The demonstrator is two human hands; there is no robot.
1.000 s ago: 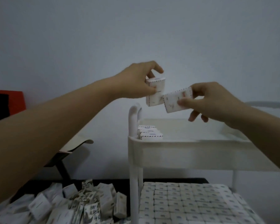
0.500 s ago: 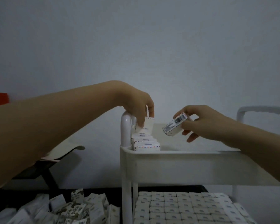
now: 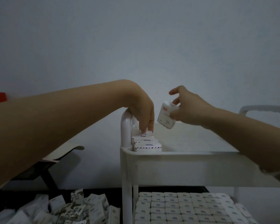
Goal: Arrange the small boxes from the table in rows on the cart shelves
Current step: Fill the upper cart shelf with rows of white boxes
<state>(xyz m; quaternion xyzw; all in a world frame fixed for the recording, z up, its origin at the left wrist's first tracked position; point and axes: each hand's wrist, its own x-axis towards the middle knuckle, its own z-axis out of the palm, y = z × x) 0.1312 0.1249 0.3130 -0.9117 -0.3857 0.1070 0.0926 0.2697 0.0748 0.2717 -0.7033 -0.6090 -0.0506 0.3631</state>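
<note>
Left hand (image 3: 142,110), fingers straight, presses the row (image 3: 146,143) on the top shelf (image 3: 184,160); right hand (image 3: 187,109) pinches a box (image 3: 164,120).

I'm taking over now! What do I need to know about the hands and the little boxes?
Left hand: fingertips press on the rear box of the short row of small white cardboard boxes in the white cart's top shelf, left corner.
Right hand: grips a tilted small white box above that shelf.
Done: packed rows cover the lower shelf.
Left: place the held box, then the loose pile at lower left.
</note>
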